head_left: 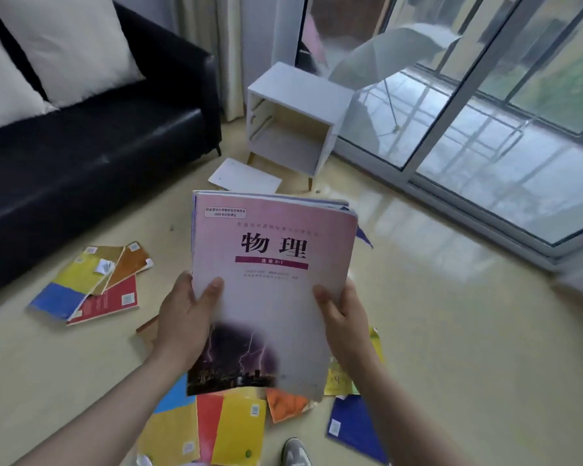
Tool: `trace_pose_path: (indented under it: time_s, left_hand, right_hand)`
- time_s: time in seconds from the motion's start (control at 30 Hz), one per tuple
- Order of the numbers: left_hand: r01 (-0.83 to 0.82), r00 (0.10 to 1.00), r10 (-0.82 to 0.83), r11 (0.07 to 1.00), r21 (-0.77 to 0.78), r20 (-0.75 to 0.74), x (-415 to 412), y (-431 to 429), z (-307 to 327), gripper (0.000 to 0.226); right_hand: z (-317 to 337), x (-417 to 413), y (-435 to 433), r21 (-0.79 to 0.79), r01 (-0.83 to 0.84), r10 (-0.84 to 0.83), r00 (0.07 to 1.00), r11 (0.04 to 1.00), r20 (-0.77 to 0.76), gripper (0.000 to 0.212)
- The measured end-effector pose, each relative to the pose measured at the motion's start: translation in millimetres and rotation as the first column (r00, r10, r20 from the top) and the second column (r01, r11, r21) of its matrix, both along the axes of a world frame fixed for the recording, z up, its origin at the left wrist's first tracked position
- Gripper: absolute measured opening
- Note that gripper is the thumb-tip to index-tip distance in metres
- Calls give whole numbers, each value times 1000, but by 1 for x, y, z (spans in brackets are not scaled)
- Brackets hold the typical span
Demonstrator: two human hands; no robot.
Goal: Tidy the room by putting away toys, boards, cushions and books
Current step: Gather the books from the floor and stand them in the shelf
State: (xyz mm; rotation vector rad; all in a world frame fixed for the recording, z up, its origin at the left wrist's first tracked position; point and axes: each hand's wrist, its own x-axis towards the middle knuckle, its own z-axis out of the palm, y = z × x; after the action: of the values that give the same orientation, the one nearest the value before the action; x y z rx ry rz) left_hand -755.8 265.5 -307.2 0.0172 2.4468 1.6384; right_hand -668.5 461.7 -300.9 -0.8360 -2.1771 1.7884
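Observation:
I hold a stack of books in front of me; the top one is a pink book (276, 264) with a lightning picture at its lower end. My left hand (182, 317) grips the stack's left edge, thumb on the cover. My right hand (344, 317) grips the right edge the same way. Several colourful books lie on the floor: a pile (88, 284) to the left by the sofa and more (229, 428) below the stack. A white board (244, 176) lies flat on the floor in front of a small white cabinet (293, 119).
A black sofa (91, 149) with two white cushions (64, 45) fills the left side. Sliding glass doors (485, 129) run along the right, with an open umbrella (391, 52) behind them. My shoe (295, 452) shows at the bottom edge.

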Motion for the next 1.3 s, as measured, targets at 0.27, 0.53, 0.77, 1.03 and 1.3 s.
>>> trace_pose_path:
  time_s: [0.27,0.53,0.77,1.03,1.3]
  left_hand:
    - [166,974,-156,985,54,-162,94,58,196,38]
    - [295,926,-270,954,61,-264,235,149,276,23]
    - [372,903,-329,921,119,-278,362,249,315,36]
    - [467,856,-407,873,140,-317,406,345,329,38]
    - [424,887,-372,890,167,-274,383,443,306,28]
  right_hand:
    - [197,121,47,51,119,-112,986,992,-120,18]
    - [280,285,129,82,201,-189,973,976,-133,28]
    - [326,424,221,154,272,-242,952,950,-188,26]
    - [340,487,299,160,348,-313,926,924,-210,26]
    - [330,456,401,222,311,-285,948,924,-144,20]
